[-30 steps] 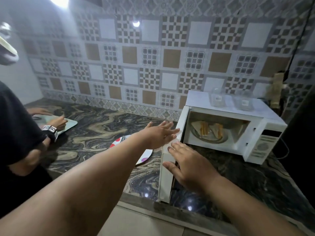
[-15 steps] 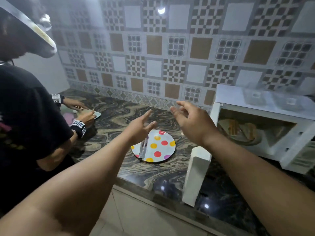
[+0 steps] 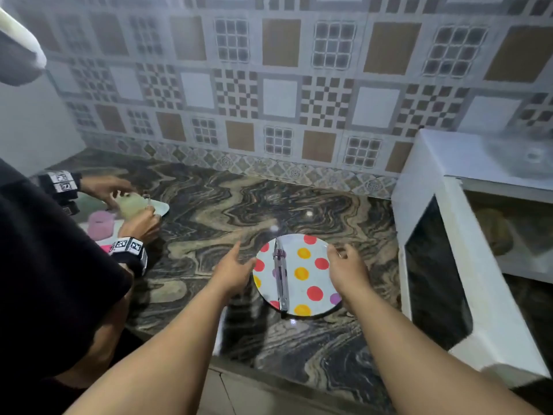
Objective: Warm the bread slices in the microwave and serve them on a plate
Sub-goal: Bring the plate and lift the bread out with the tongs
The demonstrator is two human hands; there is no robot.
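With the bread [image 3: 493,235] in the open microwave [image 3: 443,181], both hands, left [image 3: 236,272] and right [image 3: 347,269], flank the spotted plate [image 3: 311,274] on the worktop [image 3: 209,211], fingers loosely spread and empty, apparently poised to lift it and its tongs [image 3: 280,277] ovenward.

A tiled wall [image 3: 278,85] of brown, white and checkered squares runs behind a dark marbled countertop [image 3: 209,211] with swirling veins. Glare spots dot the stone. Pale cabinet fronts [image 3: 239,393] sit below its front edge.
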